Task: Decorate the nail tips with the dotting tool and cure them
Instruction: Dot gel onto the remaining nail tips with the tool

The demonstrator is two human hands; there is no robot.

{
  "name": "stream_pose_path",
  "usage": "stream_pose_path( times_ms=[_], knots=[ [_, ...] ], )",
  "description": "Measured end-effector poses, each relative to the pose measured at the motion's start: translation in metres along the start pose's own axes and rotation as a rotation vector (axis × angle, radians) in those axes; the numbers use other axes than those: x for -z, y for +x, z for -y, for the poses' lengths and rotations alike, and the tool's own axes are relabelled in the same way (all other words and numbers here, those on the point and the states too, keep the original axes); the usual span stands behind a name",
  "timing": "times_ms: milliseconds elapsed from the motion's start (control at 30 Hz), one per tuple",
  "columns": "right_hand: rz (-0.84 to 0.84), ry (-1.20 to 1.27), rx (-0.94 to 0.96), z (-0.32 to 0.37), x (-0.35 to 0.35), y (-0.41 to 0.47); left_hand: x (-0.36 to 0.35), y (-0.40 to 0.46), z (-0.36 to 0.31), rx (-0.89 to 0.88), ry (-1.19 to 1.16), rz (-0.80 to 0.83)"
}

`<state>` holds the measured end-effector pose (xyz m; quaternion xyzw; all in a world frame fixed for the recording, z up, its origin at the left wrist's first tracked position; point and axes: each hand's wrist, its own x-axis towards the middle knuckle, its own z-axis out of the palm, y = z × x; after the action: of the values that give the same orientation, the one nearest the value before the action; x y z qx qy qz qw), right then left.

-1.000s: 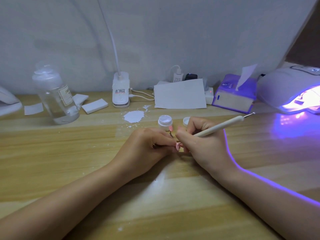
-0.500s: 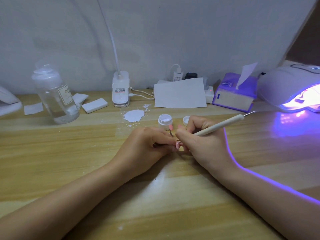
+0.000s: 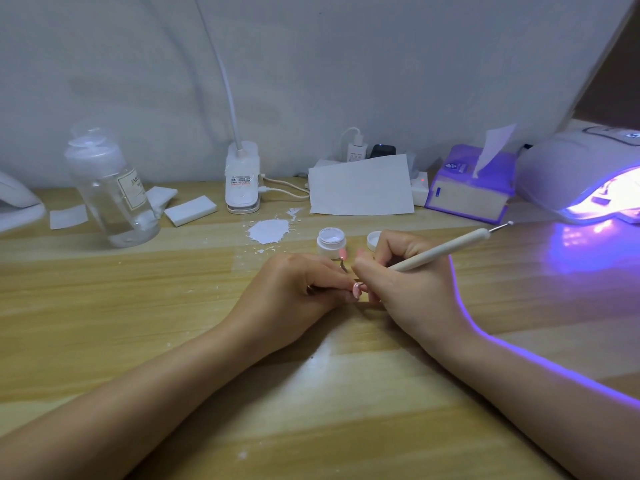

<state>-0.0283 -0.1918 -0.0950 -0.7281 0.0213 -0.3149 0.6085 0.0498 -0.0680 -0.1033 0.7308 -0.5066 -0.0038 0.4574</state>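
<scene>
nail tip [image 3: 356, 289] sat pinched in the left hand [image 3: 298, 292] low over the table [image 3: 138, 323], steadied for dotting. right hand [image 3: 408, 282] gripped the dotting tool [image 3: 440, 252] pen-fashion, hands touching. curing lamp [image 3: 581, 174] glowed at right.

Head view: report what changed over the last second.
Nothing visibly changed. The right hand holds the dotting tool at the pink nail tip that the left hand pinches, as before; jar and lit lamp unmoved.
</scene>
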Motion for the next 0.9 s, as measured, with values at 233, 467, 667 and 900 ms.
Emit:
stream_pose_path(
  times_ms=[233,467,667,900],
  knots=[
    [0.002,-0.002,-0.01,0.0002,0.0002,-0.0005,-0.0002,-0.0002,-0.0008,-0.018,0.01,0.005],
    [0.0,0.003,-0.002,0.0015,-0.0005,-0.0001,0.0001,-0.0002,0.0003,-0.002,0.023,0.008],
    [-0.002,0.015,-0.021,0.0027,-0.0008,0.0001,0.0,-0.0002,-0.0005,0.015,0.002,-0.003],
    [-0.016,0.038,-0.027,0.0072,0.0001,-0.0006,0.0002,-0.0006,-0.0017,0.058,-0.048,-0.017]
  ],
)
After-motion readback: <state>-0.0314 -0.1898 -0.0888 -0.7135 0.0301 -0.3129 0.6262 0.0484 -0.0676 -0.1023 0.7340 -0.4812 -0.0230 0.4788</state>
